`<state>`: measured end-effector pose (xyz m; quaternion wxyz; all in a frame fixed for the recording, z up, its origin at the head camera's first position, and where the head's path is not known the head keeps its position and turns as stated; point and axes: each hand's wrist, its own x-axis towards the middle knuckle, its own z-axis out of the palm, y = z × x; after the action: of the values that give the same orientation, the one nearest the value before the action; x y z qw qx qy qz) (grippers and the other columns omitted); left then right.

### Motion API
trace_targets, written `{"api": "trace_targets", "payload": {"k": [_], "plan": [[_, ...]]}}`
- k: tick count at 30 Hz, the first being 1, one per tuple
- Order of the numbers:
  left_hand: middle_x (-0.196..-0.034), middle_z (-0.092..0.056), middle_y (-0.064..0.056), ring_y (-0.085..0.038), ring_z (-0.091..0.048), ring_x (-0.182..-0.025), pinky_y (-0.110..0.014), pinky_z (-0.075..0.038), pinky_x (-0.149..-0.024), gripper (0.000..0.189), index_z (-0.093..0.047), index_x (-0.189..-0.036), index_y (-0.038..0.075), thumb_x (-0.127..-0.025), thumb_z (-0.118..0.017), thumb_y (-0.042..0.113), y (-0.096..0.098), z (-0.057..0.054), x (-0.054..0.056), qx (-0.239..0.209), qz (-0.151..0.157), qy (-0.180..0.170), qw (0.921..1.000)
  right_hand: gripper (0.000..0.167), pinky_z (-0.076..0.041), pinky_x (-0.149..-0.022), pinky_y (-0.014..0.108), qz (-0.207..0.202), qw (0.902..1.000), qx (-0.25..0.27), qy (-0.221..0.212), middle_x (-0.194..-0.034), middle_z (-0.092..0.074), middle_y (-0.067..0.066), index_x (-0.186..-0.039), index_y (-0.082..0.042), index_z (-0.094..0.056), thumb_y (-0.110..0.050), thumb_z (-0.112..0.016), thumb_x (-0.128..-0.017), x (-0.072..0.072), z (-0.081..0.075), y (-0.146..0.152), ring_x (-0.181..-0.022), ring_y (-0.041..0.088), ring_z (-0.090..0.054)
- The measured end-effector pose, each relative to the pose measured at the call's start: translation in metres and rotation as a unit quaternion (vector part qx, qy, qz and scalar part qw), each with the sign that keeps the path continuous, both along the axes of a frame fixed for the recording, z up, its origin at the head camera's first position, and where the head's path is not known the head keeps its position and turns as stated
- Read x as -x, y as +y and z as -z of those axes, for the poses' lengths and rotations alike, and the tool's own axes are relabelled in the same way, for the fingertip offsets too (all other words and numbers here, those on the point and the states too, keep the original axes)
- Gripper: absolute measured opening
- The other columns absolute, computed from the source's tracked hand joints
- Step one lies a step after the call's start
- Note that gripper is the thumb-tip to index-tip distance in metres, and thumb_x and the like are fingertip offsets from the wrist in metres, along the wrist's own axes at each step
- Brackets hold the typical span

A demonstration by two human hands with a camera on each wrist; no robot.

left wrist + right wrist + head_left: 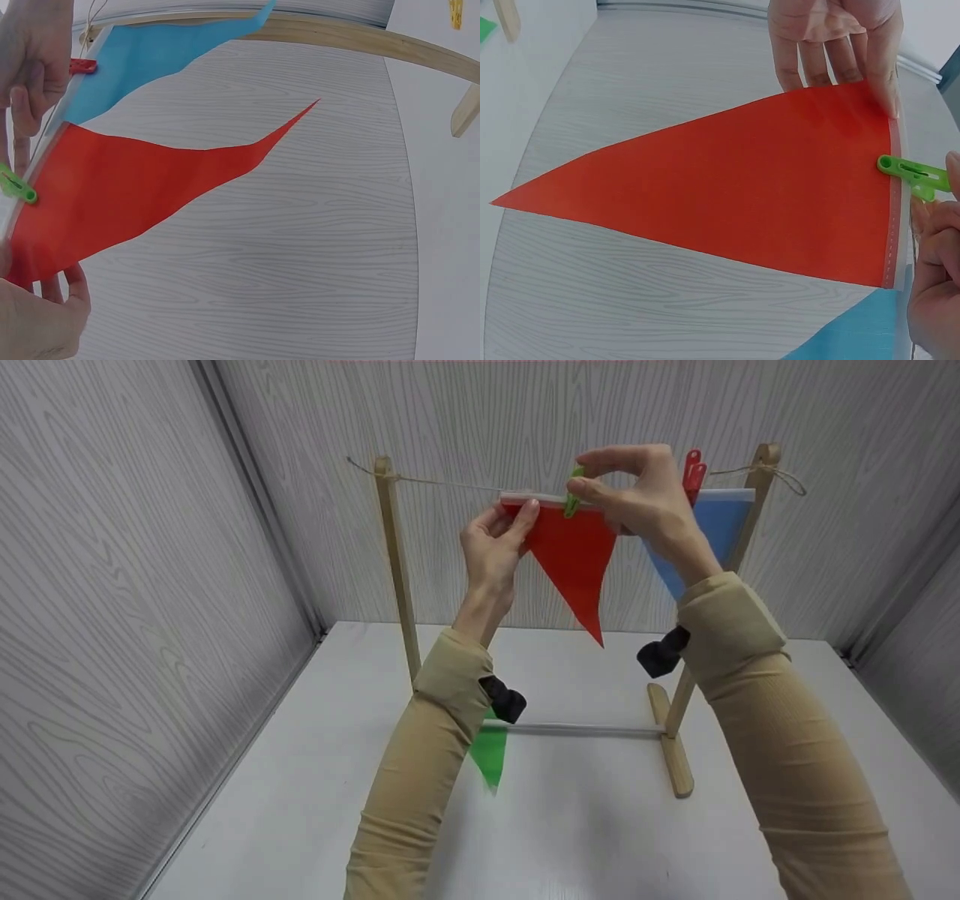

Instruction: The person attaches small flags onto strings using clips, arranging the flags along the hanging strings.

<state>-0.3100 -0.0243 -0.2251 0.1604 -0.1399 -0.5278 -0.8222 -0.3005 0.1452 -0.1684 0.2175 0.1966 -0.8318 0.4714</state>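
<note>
A red triangular pennant [574,544] hangs point down at the string [450,482], its pale top hem level with it. My left hand [495,544] pinches the hem's left end between thumb and fingers. With thumb and forefinger, my right hand [649,495] pinches a green clothespin [915,172], which sits over the hem around its middle. To the right hangs a blue pennant [724,521], partly hidden behind the right hand, with red clothespins [694,476] at its top edge. In the left wrist view the red pennant [150,184] lies between both hands.
Two wooden posts [395,555] carry the string, tied at their tops. A pale crossbar [585,730] joins them low down, and a wooden foot [675,757] stands at the right. A green pennant [490,754] is partly behind the left forearm. A yellow clothespin [456,13] lies on the white surface.
</note>
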Motion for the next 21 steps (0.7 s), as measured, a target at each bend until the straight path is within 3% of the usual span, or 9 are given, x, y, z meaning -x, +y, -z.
{"api": "trace_targets", "payload": {"k": [4, 11, 16, 21], "plan": [[-0.105, -0.069, -0.015, -0.020, -0.067, -0.094, -0.031, -0.057, -0.089, 0.029, -0.064, -0.116, -0.001, -0.089, -0.068, 0.010, -0.0018, 0.0017, 0.0003, 0.010, -0.001, 0.004, 0.9999, 0.050, -0.056, -0.067, 0.019, -0.006, 0.9999, 0.008, 0.002, -0.122, -0.065, 0.004, -0.127, -0.019, -0.064, -0.043, -0.071, -0.084, 0.0010, 0.0013, 0.0006, -0.081, 0.019, -0.062], [-0.113, -0.068, -0.017, -0.020, -0.067, -0.100, -0.032, -0.056, -0.091, 0.032, -0.063, -0.118, 0.000, -0.088, -0.069, 0.008, -0.0049, 0.0045, 0.0005, 0.013, 0.002, 0.011, 0.9999, 0.047, -0.050, -0.055, 0.017, -0.041, 0.9986, 0.033, 0.009, -0.120, -0.066, 0.005, -0.126, -0.017, -0.064, -0.038, -0.072, -0.085, 0.0016, 0.0027, 0.0032, -0.050, 0.011, -0.043], [-0.115, -0.067, -0.017, -0.018, -0.066, -0.101, -0.031, -0.055, -0.092, 0.032, -0.062, -0.117, -0.002, -0.087, -0.070, 0.006, -0.0057, 0.0062, 0.0023, 0.011, 0.005, 0.016, 0.9998, 0.044, -0.044, -0.049, 0.017, -0.079, 0.9946, 0.065, 0.018, -0.119, -0.066, 0.008, -0.126, -0.012, -0.064, -0.029, -0.073, -0.086, 0.0015, 0.0038, 0.0053, -0.046, 0.010, -0.039], [-0.121, -0.065, -0.017, -0.016, -0.065, -0.108, -0.027, -0.054, -0.092, 0.039, -0.059, -0.124, -0.001, -0.087, -0.070, 0.005, -0.0072, 0.0092, 0.0036, 0.013, 0.004, 0.019, 0.9997, 0.044, -0.047, -0.052, 0.016, -0.080, 0.9941, 0.067, 0.029, -0.120, -0.066, 0.008, -0.126, -0.012, -0.064, -0.028, -0.073, -0.086, 0.0015, 0.0057, 0.0063, -0.047, 0.009, -0.040]]}}
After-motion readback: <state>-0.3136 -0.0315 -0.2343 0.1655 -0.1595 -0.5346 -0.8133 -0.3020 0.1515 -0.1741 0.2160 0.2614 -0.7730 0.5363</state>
